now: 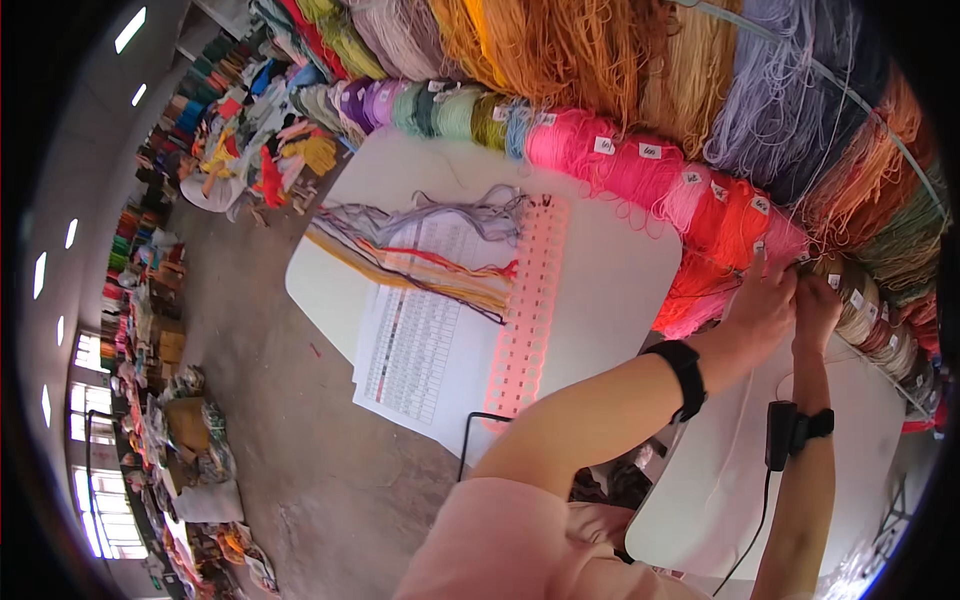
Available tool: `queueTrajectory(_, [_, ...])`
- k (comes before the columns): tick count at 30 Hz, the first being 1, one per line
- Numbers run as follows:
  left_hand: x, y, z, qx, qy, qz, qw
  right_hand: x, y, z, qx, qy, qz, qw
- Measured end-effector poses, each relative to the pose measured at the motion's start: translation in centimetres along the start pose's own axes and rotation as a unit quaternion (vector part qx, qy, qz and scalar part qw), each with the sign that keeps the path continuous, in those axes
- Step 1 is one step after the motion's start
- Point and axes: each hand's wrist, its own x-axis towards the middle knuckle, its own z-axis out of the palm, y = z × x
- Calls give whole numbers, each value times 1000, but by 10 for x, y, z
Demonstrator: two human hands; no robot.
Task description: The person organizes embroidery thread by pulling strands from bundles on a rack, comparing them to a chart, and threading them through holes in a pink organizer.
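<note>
My left hand (762,305) reaches up to the bundles of red-orange yarn (735,225) and pink yarn (785,238), its index finger up against a small white tag. The other fingers are bent; what they grip is hidden. Close beside it, my right hand (818,303) is closed, near the brown-olive yarn (832,272); anything in it is too small to make out. A pink perforated strip (530,310) lies left of my arms, with grey, red, yellow and dark threads (410,255) fastened along its edge. Beneath the threads are printed sheets (415,350).
A white table (610,340) carries the strip and sheets; another white surface (740,470) lies under my right forearm. Thick hanging yarn hanks (590,50) line the back above the tagged row. A black cable (765,520) hangs from my right wrist device. Textile piles (265,160) stand far left.
</note>
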Motion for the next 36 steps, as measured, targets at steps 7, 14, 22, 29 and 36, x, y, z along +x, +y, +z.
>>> queueTrajectory(7, [-128, -47, -149, -295, -114, 12, 949, 6, -5, -4, 36, -5, 138, 990])
queueTrajectory(14, [-333, -139, -229, 193, 3, -437, 878, 14, 10, -4, 63, -22, 163, 984])
queueTrajectory(22, [-318, -97, -257, -152, -144, -595, 776, 23, 27, -9, 47, -13, 152, 987])
queueTrajectory(29, [-294, -92, -248, -13, -88, -348, 933, 25, 21, -9, 15, -1, 149, 989])
queueTrajectory(36, [-293, -95, -206, -56, -158, -307, 937, 30, 25, -13, -26, -2, 123, 992])
